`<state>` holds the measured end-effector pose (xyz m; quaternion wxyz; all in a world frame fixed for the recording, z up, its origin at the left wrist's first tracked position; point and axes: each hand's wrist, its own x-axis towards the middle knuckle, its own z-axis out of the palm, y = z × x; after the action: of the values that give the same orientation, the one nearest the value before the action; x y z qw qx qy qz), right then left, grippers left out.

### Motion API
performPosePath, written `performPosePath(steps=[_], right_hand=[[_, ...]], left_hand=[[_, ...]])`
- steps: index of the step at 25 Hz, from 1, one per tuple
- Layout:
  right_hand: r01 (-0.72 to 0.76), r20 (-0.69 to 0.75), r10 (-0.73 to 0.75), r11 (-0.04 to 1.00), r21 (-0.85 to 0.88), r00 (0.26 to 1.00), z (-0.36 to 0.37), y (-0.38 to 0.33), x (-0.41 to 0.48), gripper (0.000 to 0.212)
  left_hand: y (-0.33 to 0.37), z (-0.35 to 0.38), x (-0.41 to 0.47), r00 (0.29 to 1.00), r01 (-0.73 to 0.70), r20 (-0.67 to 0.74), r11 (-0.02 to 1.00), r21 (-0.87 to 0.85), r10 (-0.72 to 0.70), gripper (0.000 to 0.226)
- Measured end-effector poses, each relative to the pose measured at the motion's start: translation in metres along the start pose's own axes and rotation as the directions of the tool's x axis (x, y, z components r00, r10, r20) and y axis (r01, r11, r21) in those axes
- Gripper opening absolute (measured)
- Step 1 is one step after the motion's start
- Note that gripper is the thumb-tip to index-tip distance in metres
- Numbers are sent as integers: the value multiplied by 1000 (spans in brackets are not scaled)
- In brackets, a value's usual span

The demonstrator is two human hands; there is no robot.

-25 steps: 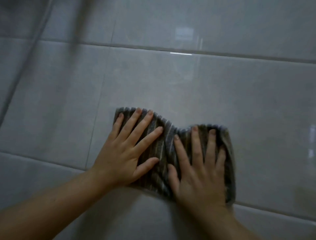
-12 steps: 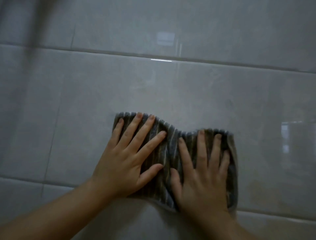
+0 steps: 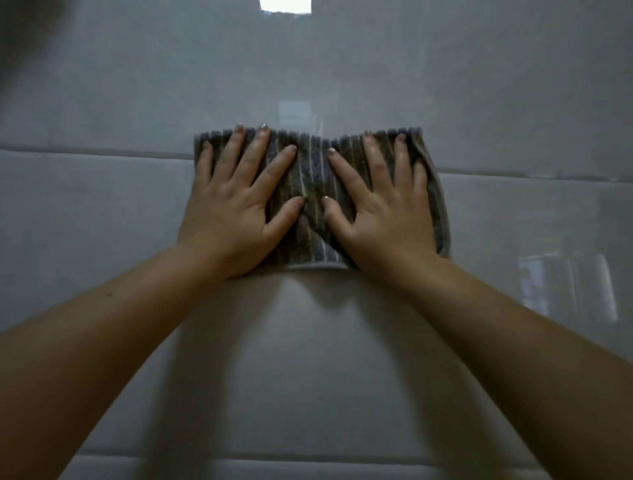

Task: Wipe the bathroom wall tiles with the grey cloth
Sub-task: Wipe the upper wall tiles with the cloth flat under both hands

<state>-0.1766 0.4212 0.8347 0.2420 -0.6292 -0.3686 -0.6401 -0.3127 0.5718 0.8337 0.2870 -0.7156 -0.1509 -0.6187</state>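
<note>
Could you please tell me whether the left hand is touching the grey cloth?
Touching. The head view shows the left hand lying flat on the grey cloth, its straight fingers spread across the stripes with no gap visible.

Dim and cool grey throughout, low in contrast. Blown out to pure white at the bright patch (image 3: 285,4) on the top edge, centre. Faint glossy reflections on the wall tiles (image 3: 102,222): a pale rectangle just above centre, a streaked one at mid right. Soft, broad shadows under the forearms (image 3: 102,359), lower centre. Slightly soft everywhere; darkest and most blurred in the upper left corner.
</note>
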Motion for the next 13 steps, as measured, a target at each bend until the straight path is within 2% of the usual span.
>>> performPosePath(steps=[8, 13], right_hand=[[-231, 5, 231, 972, -39, 973, -26, 150, -15, 65], [-220, 13, 220, 975, -27, 975, -28, 172, -70, 62]], left_hand=[[148, 11, 78, 993, -115, 20, 992, -58, 116, 70], [173, 17, 44, 972, -229, 36, 973, -38, 231, 69]])
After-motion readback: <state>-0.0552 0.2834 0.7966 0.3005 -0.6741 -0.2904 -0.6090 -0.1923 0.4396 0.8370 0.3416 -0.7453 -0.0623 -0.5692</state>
